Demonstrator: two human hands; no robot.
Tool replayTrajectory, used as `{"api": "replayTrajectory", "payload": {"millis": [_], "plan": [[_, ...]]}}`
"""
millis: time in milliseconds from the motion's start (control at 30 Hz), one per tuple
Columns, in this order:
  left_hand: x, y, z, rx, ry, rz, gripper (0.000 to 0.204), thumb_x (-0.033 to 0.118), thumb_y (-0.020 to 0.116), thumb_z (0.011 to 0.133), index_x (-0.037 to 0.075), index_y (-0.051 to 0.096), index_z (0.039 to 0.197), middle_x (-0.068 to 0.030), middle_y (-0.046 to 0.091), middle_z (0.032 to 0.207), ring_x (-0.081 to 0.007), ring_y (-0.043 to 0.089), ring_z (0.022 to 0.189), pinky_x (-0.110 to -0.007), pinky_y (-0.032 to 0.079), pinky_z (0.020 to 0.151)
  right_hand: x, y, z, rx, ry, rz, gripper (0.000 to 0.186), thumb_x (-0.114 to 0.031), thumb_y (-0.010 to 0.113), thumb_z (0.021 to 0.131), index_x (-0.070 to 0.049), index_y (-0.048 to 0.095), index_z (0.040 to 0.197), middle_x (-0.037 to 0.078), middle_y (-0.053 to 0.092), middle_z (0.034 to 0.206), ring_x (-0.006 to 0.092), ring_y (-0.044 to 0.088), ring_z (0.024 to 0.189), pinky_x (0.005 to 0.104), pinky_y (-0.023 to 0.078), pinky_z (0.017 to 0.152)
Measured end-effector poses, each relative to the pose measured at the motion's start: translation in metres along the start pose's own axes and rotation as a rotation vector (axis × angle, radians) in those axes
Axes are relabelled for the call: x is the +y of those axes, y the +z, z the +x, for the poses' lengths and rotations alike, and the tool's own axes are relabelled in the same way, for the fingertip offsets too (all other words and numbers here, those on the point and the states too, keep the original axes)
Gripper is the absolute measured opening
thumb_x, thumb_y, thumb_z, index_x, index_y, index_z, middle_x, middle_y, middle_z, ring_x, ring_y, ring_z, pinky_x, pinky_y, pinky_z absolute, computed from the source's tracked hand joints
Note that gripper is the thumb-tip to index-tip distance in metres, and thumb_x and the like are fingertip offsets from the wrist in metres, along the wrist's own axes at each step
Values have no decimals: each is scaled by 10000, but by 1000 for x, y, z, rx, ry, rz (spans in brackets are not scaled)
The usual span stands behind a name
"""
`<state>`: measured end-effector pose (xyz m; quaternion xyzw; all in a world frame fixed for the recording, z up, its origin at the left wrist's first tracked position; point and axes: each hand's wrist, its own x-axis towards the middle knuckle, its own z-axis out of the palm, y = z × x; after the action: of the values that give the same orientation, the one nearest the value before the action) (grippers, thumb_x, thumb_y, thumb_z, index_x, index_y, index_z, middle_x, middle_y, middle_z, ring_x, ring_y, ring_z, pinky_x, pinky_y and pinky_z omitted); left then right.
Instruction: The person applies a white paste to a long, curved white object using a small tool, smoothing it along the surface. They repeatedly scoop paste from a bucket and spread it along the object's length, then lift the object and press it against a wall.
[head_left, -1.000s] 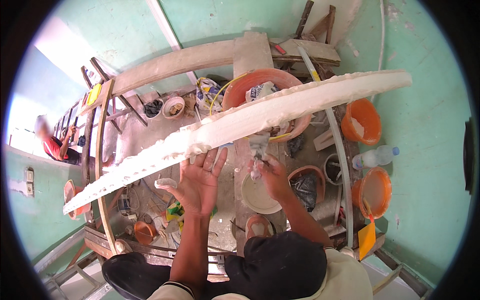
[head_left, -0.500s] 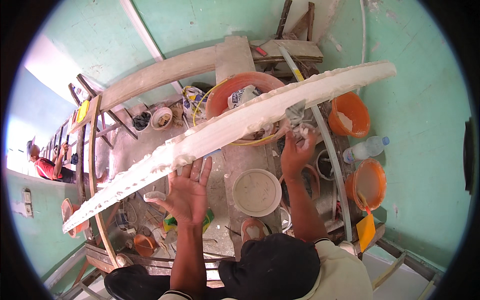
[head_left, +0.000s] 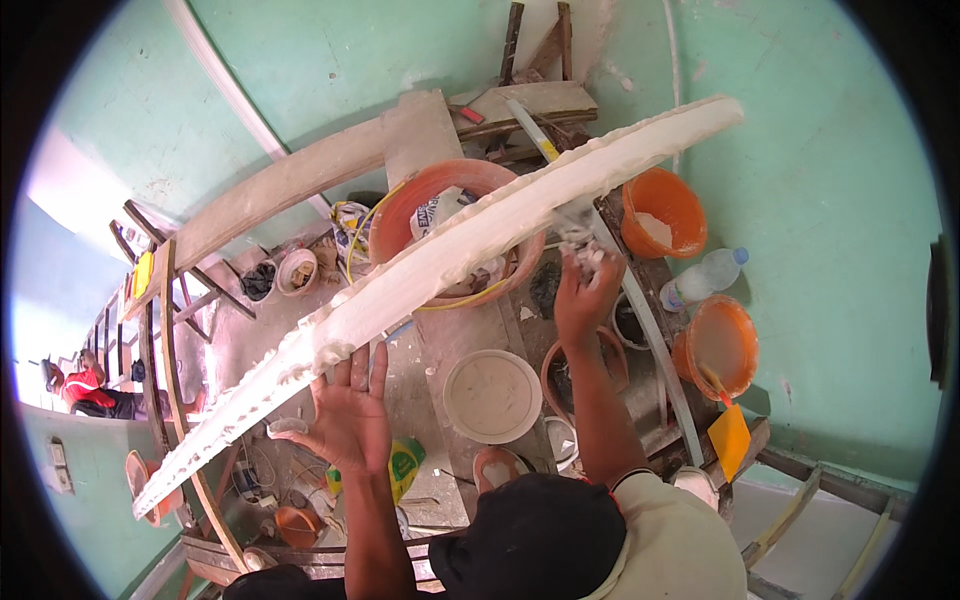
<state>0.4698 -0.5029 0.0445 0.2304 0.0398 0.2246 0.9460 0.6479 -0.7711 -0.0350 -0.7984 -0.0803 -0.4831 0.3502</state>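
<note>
A long white plaster strip (head_left: 400, 290) with rough, lumpy edges slants from lower left to upper right across the view. My left hand (head_left: 355, 420) is open under it, palm up and fingers spread. Its fingertips reach the strip's lower edge, and white plaster coats the thumb. My right hand (head_left: 588, 290), smeared with plaster, is closed around a putty knife (head_left: 574, 218) beside the strip's lower edge. The blade is blurred by motion, and the fingers largely hide its handle.
Below are a large orange tub (head_left: 400, 215), a round pan of pale mix (head_left: 492, 397) and a plank (head_left: 455, 345). Orange buckets (head_left: 690, 240) and a plastic bottle (head_left: 705, 280) stand at right. An orange-yellow blade (head_left: 728, 440) leans nearby. Another person (head_left: 85, 385) is at far left.
The whole view has shifted, so most things appear farther left. My right hand and the putty knife stay near the strip's lower edge; my left hand remains open beneath it.
</note>
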Motion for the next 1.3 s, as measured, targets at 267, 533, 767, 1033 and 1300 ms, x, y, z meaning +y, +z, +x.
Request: {"api": "replayTrajectory", "payload": {"millis": [267,533,767,1033,1300], "plan": [[3,-1,-1,-22,12,-85,1394,905,662,627,15,172,1581,-282,280,1603,-453,250,1502,-623,132,1271,26,-8,25,229,683,71,273,-164,649,1018,33,513,1151,160,592,1086,230,607,998,384,510,831],[8,4,1,32,-1,79,1463,921,674,575,39,114,1600,-248,278,1606,-429,306,1474,-640,177,1260,-104,-3,-62,-438,369,653,258,-94,626,992,29,509,1187,182,549,1122,265,588,952,428,508,789],[4,5,2,7,-1,80,1472,928,667,579,39,101,1606,-247,308,1584,-426,321,1465,-636,161,1266,-108,-5,-106,-448,-22,449,322,-38,709,897,33,543,1164,239,571,1098,395,602,933,446,504,791],[6,-4,3,19,-13,53,1450,905,694,563,30,146,1583,-245,337,1569,-411,389,1425,-641,233,1248,-125,-36,-76,-733,701,1088,218,-86,632,994,44,586,1163,105,682,1070,128,632,907,287,507,776],[1,-9,6,19,-26,75,1454,905,692,563,36,139,1589,-222,311,1591,-399,362,1446,-631,237,1249,-114,-4,-80,-1074,948,1083,221,-134,592,1031,15,643,1187,42,705,970,67,624,750,211,462,629]]}}
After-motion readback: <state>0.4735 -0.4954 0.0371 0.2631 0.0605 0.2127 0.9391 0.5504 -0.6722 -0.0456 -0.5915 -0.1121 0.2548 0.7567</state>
